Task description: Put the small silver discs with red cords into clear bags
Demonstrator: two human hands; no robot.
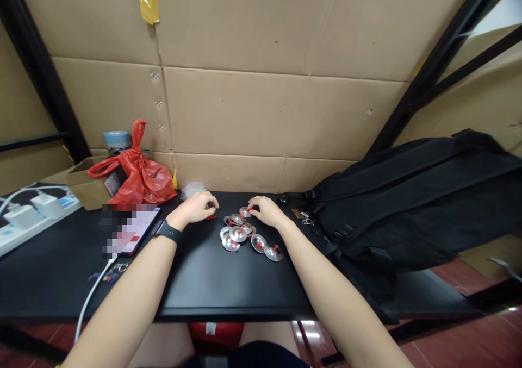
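Several small silvery metal discs with domed middles and red loops, like finger cymbals (237,234), lie in a loose overlapping group on the black table (228,289). At the far edge of the group, my right hand (265,211) has thumb and fingertips closed on one finger cymbal (245,212). My left hand (199,207), with a dark watch on its wrist, rests left of the group. Its fingers are curled with a gap at the tips, and no cymbal shows in them. A short red cord (211,217) lies just under its thumb.
A phone (136,229) on a white cable and a key bunch (112,273) lie left. Behind them are a red plastic bag (142,178), a carton (87,186) and a power strip (65,205). A black backpack (408,205) fills the right side. Cardboard (261,112) walls the back.
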